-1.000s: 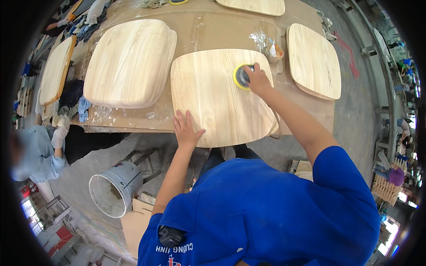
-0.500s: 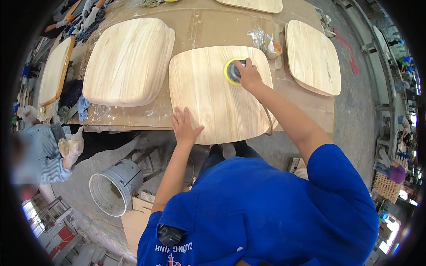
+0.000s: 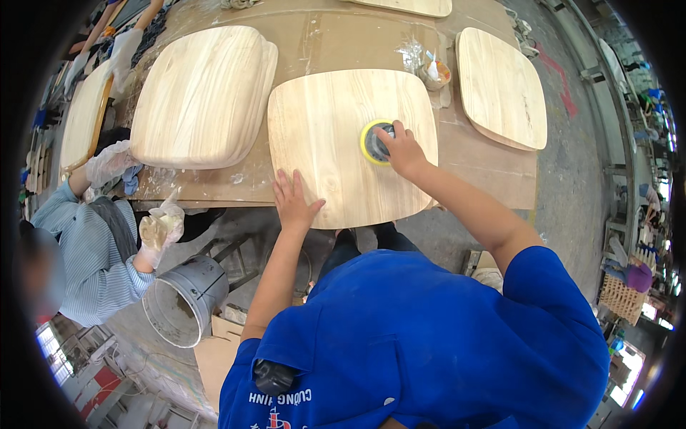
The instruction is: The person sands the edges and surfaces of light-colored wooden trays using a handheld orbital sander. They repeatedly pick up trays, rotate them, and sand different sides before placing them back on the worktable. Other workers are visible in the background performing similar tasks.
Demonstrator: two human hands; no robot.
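A pale wooden seat panel (image 3: 325,125) with rounded corners lies flat in front of me, its near edge level with the table's edge. My right hand (image 3: 404,151) is closed over a round palm sander (image 3: 370,141), dark on top with a yellow rim. The sander rests on the panel's right half. My left hand (image 3: 294,203) lies open with fingers spread on the panel's near left corner, thumb pointing right. It holds nothing.
Stacked panels (image 3: 200,100) lie to the left, more panels (image 3: 501,89) to the right. A small cup (image 3: 434,74) stands behind my panel. At left, a co-worker in a striped sleeve (image 3: 96,268) and gloves stands by a grey bucket (image 3: 179,300). Cardboard (image 3: 336,43) covers the table.
My right hand has drawn the sander toward me across the panel. My left hand has stayed in place. The co-worker at left has leaned in, one gloved hand now near the stacked panels.
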